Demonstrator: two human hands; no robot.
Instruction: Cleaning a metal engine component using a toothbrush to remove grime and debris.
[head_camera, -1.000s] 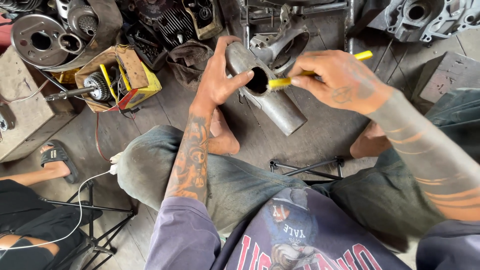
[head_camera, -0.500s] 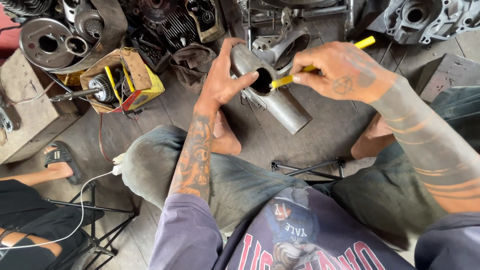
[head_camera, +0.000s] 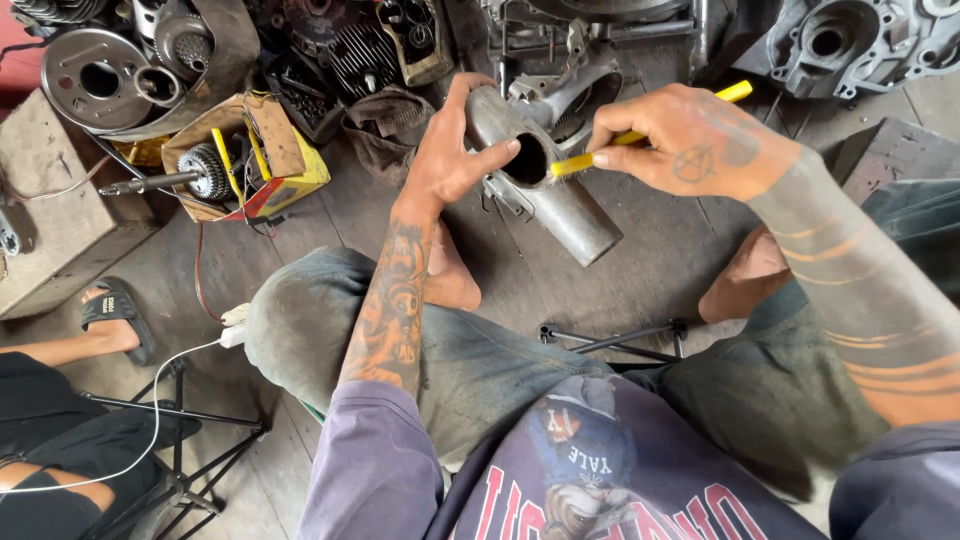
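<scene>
Head view, looking down past the person's knees at a floor of worn, grey-stained wooden planks (head_camera: 650, 270), crowded along the far edge with dark engine parts. The left hand (head_camera: 450, 150) is clamped around a dull grey metal tube with a side opening (head_camera: 555, 200), fingers wrapped over its upper end, thumb pressed beside the dark hole. The tube hangs above the planks, between the knees, tilted with its lower end toward the person's right. The right hand (head_camera: 680, 135) pinches a slim yellow plastic-handled tool (head_camera: 640, 135) between thumb and fingers; its tip sits at the rim of the tube's opening, its far end sticking out past the knuckles.

To the left, a torn yellow cardboard box (head_camera: 270, 170) holds a toothed gear on a steel shaft (head_camera: 195, 175). Beyond it lies a round grey metal cover plate (head_camera: 95, 80), and a finned black cylinder (head_camera: 350, 50) stands nearby. At the lower left another person's foot in a black sandal (head_camera: 115, 310) rests on the floor, beside a white cable (head_camera: 160, 400).
</scene>
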